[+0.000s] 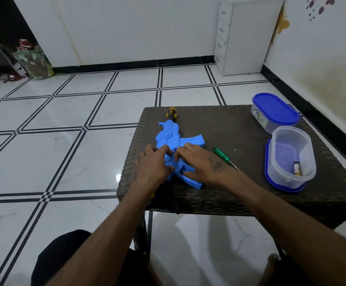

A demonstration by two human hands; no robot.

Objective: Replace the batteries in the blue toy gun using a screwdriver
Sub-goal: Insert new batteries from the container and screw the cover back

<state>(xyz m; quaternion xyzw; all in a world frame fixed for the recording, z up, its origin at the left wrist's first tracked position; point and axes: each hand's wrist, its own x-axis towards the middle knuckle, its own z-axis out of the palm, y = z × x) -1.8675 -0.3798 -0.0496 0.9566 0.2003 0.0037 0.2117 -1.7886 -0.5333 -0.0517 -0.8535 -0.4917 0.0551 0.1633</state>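
The light is bright and even. A small white glare sits on the glossy floor (118, 178). Soft shadows fall under the table (219, 129). Straight lines bend at the edges.

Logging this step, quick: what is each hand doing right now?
Left hand: open, fingers resting on the blue toy gun, holding nothing.
Right hand: open, fingertips on the gun, holding nothing.

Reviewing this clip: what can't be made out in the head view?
- Battery compartment on the toy gun: covered by the left hand and right hand.
- Screwdriver tip: behind the right wrist.
- Item in the open tub: too small to identify.
- Speck on the table by the screwdriver: too small.
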